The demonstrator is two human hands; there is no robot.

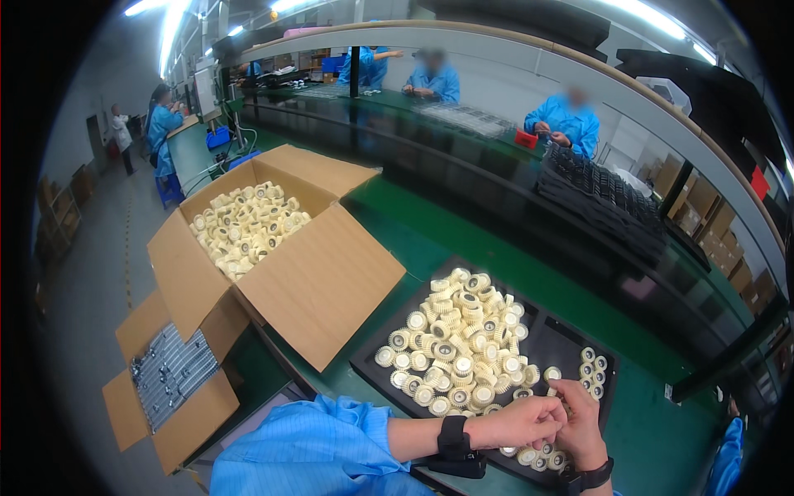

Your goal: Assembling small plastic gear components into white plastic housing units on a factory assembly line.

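Head view, lower right of frame: left hand and right hand meeting over black tray, fingers pinched together on a small cream gear, mostly hidden. Short rows of set gears at right; big loose gear heap unsorted at centre. Open carton of gears upper left, full. Judged early in the sorting.

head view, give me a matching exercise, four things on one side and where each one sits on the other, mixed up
Things:
1. open cardboard box
2. black tray
3. smaller box of metal parts
4. stacked black trays

Places:
a. far right of the green bench
b. low on the left, below the bench
c. under both hands, heaped with cream gear wheels
d. left on the bench, full of cream gear wheels

Pairs: 1-d, 2-c, 3-b, 4-a
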